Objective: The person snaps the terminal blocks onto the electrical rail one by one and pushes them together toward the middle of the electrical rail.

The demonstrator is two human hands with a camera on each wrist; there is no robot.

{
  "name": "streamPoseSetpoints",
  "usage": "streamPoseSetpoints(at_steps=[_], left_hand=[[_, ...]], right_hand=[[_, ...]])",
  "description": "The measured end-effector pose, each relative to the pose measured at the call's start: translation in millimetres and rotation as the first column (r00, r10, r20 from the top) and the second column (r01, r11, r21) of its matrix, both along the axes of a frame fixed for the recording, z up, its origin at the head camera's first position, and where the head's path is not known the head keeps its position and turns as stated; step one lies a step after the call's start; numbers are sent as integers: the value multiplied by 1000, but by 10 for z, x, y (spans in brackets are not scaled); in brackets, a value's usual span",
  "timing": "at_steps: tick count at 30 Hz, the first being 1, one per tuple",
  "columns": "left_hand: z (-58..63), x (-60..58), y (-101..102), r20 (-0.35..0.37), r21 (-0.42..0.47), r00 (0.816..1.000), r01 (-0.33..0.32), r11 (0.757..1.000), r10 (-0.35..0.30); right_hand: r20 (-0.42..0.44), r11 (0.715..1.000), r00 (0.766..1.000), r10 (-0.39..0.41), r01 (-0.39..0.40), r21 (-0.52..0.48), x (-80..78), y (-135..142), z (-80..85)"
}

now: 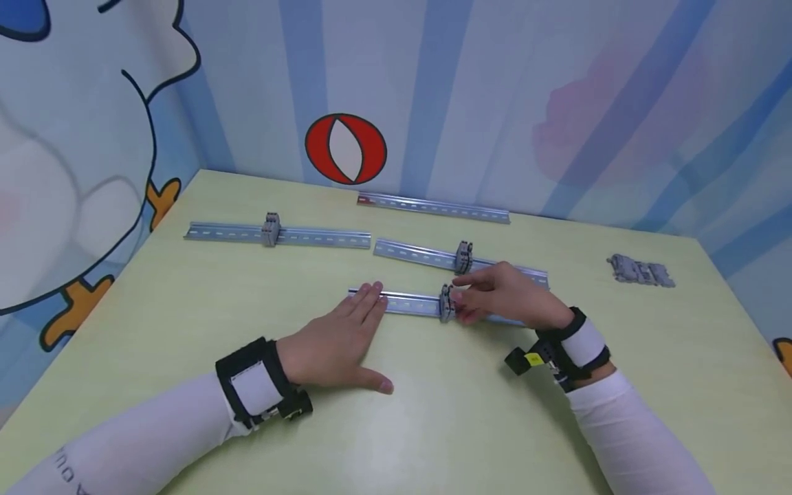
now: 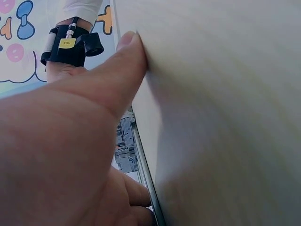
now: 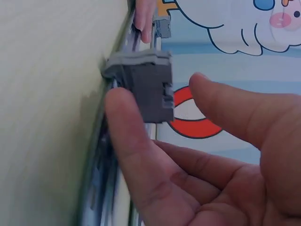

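In the head view my left hand [image 1: 337, 344] lies flat, its fingertips resting over the left end of the nearest slotted metal DIN rail [image 1: 411, 304] and the thumb spread out on the table. A grey terminal block [image 1: 447, 303] stands upright on that rail. My right hand [image 1: 504, 299] is at the right side of this block. In the right wrist view an extended finger [image 3: 127, 122] reaches the lower part of the terminal block [image 3: 148, 87], while the thumb stays apart from it. The left wrist view shows the block [image 2: 126, 146] partly behind my left hand [image 2: 61, 132].
Behind are a left rail [image 1: 322, 237] bearing a grey block [image 1: 270, 229], and a right rail [image 1: 414, 253] bearing another block [image 1: 464, 257]. A bare rail [image 1: 433, 206] lies near the wall. Several grey blocks [image 1: 640, 271] lie together on the table [image 1: 421, 433] at right.
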State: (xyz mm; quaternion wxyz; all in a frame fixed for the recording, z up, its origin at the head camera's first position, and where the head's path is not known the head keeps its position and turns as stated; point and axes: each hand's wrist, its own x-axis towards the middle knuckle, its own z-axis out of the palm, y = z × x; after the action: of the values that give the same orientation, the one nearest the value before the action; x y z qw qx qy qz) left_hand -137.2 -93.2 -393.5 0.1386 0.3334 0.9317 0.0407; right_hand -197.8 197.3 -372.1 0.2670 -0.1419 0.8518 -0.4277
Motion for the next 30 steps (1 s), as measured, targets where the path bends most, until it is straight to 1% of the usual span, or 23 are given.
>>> streamPoseSetpoints(at_steps=[2,5,8,11,15,17,18,19,21,22,23,24,25,26,28,30], left_hand=[[-6,10,2,5,7,1000,2,1000,-2],[-17,20,3,1,6,1000,4,1000,-4],[-28,21,0,-6,4,1000,4,1000,-4],[-41,19,-9,-12,2,1000,4,1000,-4],[-46,15,-22,-19,1,1000,10,1000,-10],[-41,14,-23,-22,2,1000,12,1000,-12],[-37,13,-22,-22,5,1000,13,1000,-13],[-34,13,-21,-24,6,1000,15,1000,-15],[-30,12,-18,-29,7,999,17,1000,-17],[-29,11,-17,-29,7,999,18,1000,-18],[-29,10,-17,-30,7,999,18,1000,-18],[-30,10,-16,-31,7,999,19,1000,-18],[-30,9,-16,-31,6,999,19,1000,-18],[-29,8,-14,-31,6,999,19,1000,-18],[-27,7,-11,-30,7,999,19,1000,-18],[-24,6,-5,-28,7,999,19,1000,-19]], right_hand=[[-21,1000,1000,5,-5,9,-6,74,16],[-69,999,997,-24,27,42,-31,220,60],[-117,992,990,-84,94,82,-76,384,106],[-147,978,978,-146,166,130,-128,546,127],[-208,947,954,-216,256,194,-193,783,126],[-275,922,929,-249,314,225,-213,906,124],[-330,906,907,-262,349,238,-216,966,124],[-389,887,879,-276,388,249,-217,1022,119],[-498,837,809,-312,482,258,-227,1131,104],[-548,809,770,-327,527,259,-235,1189,91],[-584,785,738,-339,564,257,-241,1247,83],[-607,757,711,-355,599,259,-252,1312,75],[-614,737,697,-369,622,263,-261,1382,67],[-612,721,692,-384,639,270,-270,1457,62],[-603,701,700,-383,645,304,-283,1610,49],[-591,685,718,-367,638,351,-295,1756,27]])
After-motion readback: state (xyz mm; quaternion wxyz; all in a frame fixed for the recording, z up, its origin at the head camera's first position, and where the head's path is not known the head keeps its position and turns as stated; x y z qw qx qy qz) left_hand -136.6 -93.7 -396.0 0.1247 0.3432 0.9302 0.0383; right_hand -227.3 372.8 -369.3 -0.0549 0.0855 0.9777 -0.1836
